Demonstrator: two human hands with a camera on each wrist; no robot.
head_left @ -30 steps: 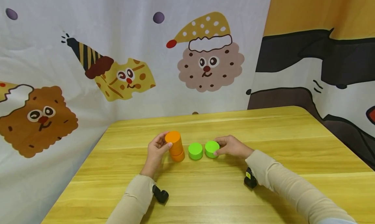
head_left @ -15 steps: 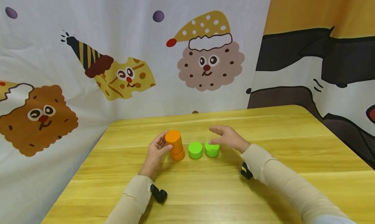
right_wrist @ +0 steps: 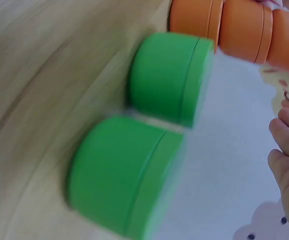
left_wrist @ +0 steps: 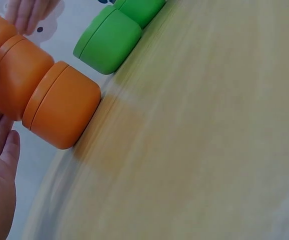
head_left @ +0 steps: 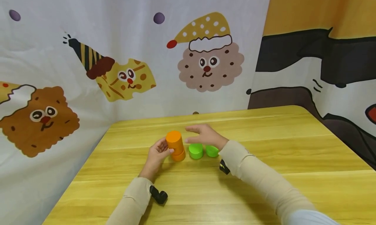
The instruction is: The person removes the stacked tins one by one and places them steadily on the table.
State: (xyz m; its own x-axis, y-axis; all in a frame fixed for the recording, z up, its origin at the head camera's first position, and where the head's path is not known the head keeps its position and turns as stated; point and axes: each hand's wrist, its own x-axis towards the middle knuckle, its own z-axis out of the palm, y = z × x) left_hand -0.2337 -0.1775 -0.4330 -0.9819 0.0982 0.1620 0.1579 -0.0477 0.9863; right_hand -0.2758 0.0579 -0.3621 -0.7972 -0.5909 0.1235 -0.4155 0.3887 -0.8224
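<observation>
Left grip [head_left: 155, 157] curled round orange stack [head_left: 174, 140], right grip [head_left: 204, 135] spread, green tubs [head_left: 195, 152] below it

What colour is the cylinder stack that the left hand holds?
The cylinder stack is orange, best seen in the head view.

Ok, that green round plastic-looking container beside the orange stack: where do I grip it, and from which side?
I'd grip the green round container from above, right-hand fingers on the front and back of its side wall, below the seam, since the top may be a lid. It stands upright, with the orange cylindrical stack and the other green container close on either side.
</observation>
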